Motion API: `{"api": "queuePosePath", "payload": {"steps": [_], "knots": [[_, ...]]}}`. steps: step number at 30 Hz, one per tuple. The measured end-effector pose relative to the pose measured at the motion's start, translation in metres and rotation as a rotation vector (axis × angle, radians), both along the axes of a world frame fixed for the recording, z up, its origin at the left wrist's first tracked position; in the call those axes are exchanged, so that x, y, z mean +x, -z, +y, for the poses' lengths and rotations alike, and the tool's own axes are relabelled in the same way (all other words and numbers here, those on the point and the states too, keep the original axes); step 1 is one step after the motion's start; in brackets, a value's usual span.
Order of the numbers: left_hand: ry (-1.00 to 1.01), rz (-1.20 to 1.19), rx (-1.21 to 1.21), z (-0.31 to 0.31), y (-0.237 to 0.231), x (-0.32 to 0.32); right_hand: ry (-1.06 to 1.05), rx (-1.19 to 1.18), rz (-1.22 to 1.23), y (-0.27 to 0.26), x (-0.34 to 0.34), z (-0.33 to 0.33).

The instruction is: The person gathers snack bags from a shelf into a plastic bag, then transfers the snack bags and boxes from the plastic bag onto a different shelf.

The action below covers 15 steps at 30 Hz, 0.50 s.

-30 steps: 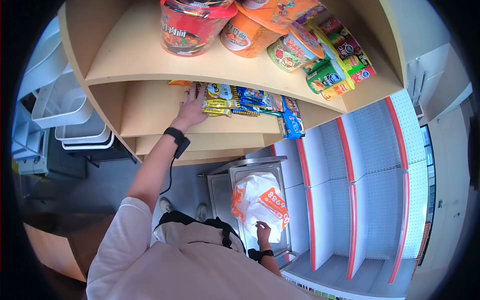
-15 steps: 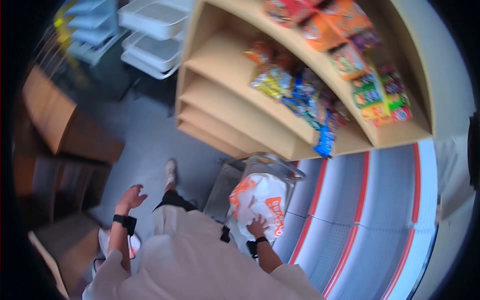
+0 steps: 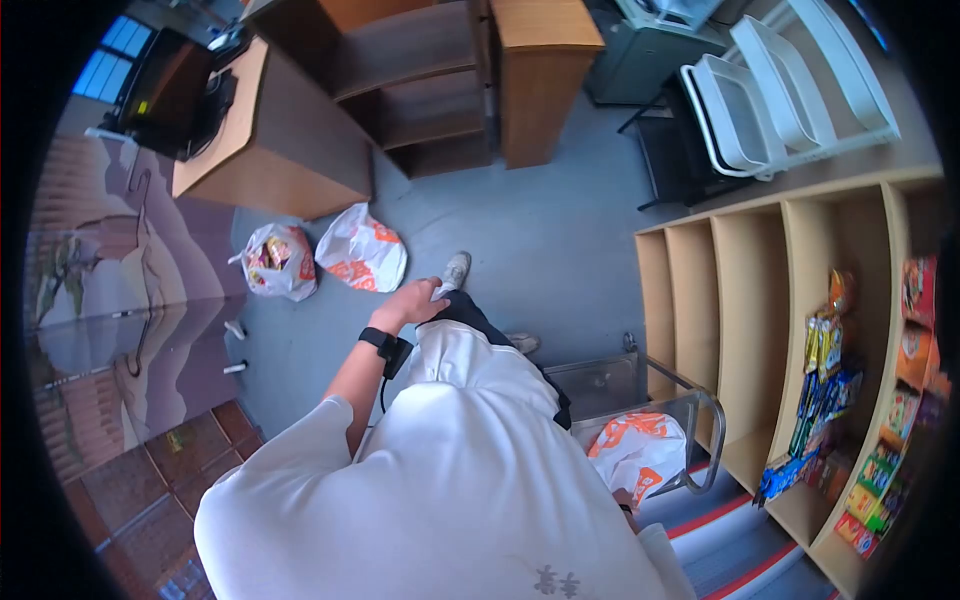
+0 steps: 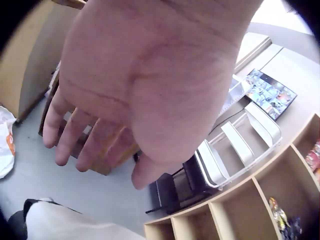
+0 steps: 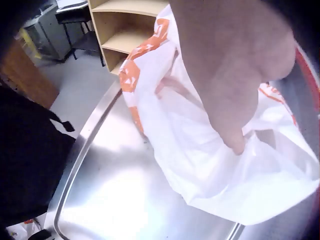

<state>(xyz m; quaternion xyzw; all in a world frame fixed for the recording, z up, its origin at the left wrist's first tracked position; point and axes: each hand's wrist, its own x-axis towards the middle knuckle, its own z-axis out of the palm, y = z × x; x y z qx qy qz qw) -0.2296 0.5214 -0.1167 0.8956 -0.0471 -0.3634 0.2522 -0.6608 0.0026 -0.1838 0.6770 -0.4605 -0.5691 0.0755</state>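
The left hand [image 3: 408, 302] is suspended beside the person's leg, fingers loosely extended; the left wrist view shows its palm and spread fingertips. A black strap [image 3: 378, 340] encircles that wrist. The right hand [image 5: 225, 70] is in contact with a white bag [image 3: 640, 455], the thumb tip set against the plastic; whether the fingers are curled round the plastic cannot be told, as the bag and the hand itself hide them.

The white bag bears orange print and rests, crumpled, on the metal tray of a cart [image 5: 115, 200]. The tray has a raised edge, and a curved handrail stands at one end. Near the left hand, two further bags stand on the grey floor: an upright bag [image 3: 290, 278] with colourful packets visible in its mouth, and, just beside it, a flatter bag [image 3: 360, 245], also white with orange print.

Beyond the cart is a light wooden shelf unit [image 3: 745, 345]. One compartment carries yellow packets [image 3: 823, 342] and blue packets [image 3: 790, 475]; the adjacent compartment carries tubs [image 3: 918, 290] and small boxes or cans, too blurred to identify. Near the unit's far end stands a rack with white baskets [image 3: 735, 110]. Across the floor are a brown cabinet [image 3: 420, 105] and a desk [image 3: 300, 150] supporting a dark monitor [image 3: 165, 85]
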Motion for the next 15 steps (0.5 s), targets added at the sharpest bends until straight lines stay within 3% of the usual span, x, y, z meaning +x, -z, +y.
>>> {"api": "queuePosePath", "payload": {"steps": [1, 3, 4, 9, 10, 11, 12, 13, 14, 15], "knots": [[-0.026, 0.031, 0.004, 0.011, 0.001, -0.003, -0.104, 0.133, -0.04, 0.057, -0.063, -0.032], [-0.065, 0.065, 0.011, 0.033, 0.001, -0.004, -0.255, 0.29, 0.015, 0.062, -0.077, -0.034], [-0.088, 0.087, 0.011, 0.044, 0.002, -0.002, -0.266, 0.296, 0.023, 0.063, -0.067, -0.034], [-0.15, 0.136, -0.03, 0.114, 0.011, 0.009, -1.092, 0.392, -0.103, 0.086, 0.005, -0.04], [-0.145, 0.124, -0.04, 0.133, 0.022, 0.01, -1.083, 0.303, -0.28, 0.115, 0.016, -0.044], [-0.144, 0.134, -0.038, 0.156, 0.035, 0.012, -0.913, 0.228, -0.299, 0.088, 0.091, 0.017], [-0.205, 0.18, -0.094, 0.179, 0.049, 0.013, -0.577, 0.091, -0.498, 0.079, 0.149, 0.06], [-0.265, 0.224, -0.158, 0.198, 0.067, 0.014, 0.01, -0.044, -1.111, 0.063, 0.2, 0.113], [-0.38, 0.24, -0.23, 0.222, 0.086, 0.013, -0.012, 0.043, -1.289, 0.083, 0.24, 0.133], [-0.571, 0.263, -0.329, 0.248, 0.108, 0.006, -0.125, -0.002, -1.088, 0.086, 0.294, 0.162]]}}
